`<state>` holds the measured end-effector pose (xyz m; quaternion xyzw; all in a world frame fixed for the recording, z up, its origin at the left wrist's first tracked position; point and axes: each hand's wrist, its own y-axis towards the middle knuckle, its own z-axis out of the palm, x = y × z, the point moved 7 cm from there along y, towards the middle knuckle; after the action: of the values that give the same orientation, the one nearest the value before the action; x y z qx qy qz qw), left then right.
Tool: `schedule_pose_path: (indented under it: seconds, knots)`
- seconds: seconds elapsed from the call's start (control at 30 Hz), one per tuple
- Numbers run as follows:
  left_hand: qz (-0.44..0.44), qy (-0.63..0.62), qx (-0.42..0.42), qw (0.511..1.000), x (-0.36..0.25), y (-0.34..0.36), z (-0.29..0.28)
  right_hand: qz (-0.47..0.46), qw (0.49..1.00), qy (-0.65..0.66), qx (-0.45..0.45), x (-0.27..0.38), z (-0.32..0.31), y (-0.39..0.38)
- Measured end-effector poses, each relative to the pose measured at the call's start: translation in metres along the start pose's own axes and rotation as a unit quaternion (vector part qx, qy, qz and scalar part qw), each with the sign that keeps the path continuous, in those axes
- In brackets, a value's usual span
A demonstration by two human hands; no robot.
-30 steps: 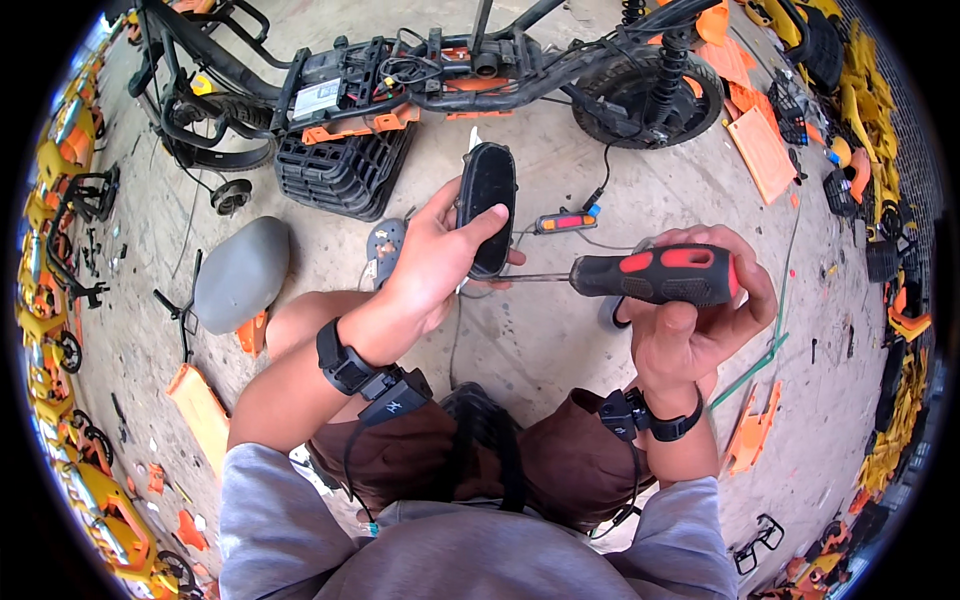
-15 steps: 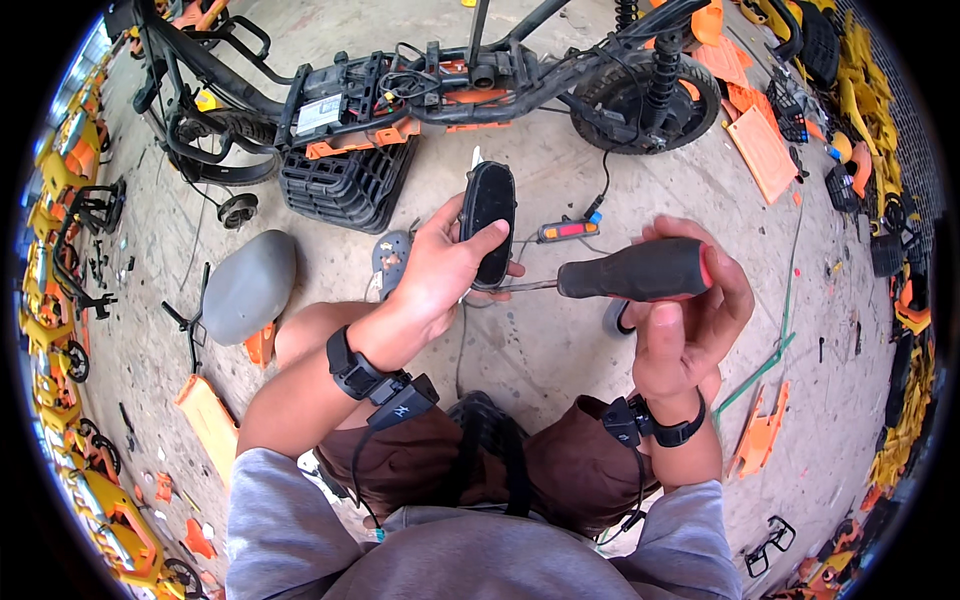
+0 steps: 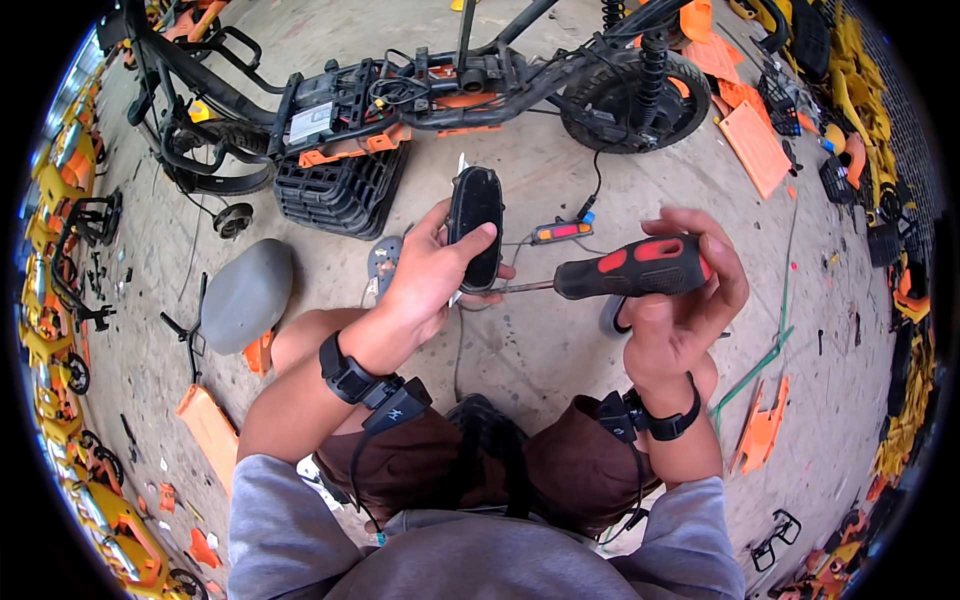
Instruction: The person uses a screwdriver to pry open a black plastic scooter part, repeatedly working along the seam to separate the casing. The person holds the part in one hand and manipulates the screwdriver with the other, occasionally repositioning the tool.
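Note:
My left hand (image 3: 440, 250) is closed around a black oblong housing (image 3: 476, 215) with rounded ends, its thumb pressed on the dark face. A thin pale edge sticks out past the housing's far end. In my right hand (image 3: 695, 310) is a screwdriver with a black and red handle (image 3: 625, 268), held at the butt end between fingers and thumb. Its metal shaft (image 3: 530, 287) points left and meets the near end of the housing. The tip is hidden by the housing and my left fingers.
Ahead lies a stripped black motorbike frame (image 3: 430, 115) with its rear wheel (image 3: 635, 105), beside a black crate (image 3: 340, 190). A wired light unit with red and orange lenses (image 3: 562, 232) rests on the floor. A grey seat (image 3: 247, 295) is at left; orange panels (image 3: 755, 150) lie around.
The screwdriver handle has turned about its axis, bringing red patches into view. Both hands, with the housing and screwdriver, sit slightly further left in the picture.

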<state>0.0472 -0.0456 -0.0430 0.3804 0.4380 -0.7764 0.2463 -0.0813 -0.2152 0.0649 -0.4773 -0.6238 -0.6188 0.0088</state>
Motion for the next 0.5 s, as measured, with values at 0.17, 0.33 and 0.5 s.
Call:
schedule_pose_path:
  seconds: [0.17, 0.33, 0.5]
  knots:
    - [-0.005, 0.005, -0.005, 1.0, 0.0019, 0.0009, -0.001, -0.008, 0.994, 0.105, 0.021, 0.0021, 0.0058, 0.0003]
    - [-0.015, 0.007, -0.006, 1.0, 0.0027, 0.0008, -0.0012, 0.005, 0.999, 0.028, 0.039, 0.0033, 0.0024, -0.0022]
    - [-0.004, 0.008, -0.018, 1.0, 0.0011, 0.0023, -0.0022, -0.01, 0.999, 0.014, 0.043, 0.004, 0.0034, -0.0016]
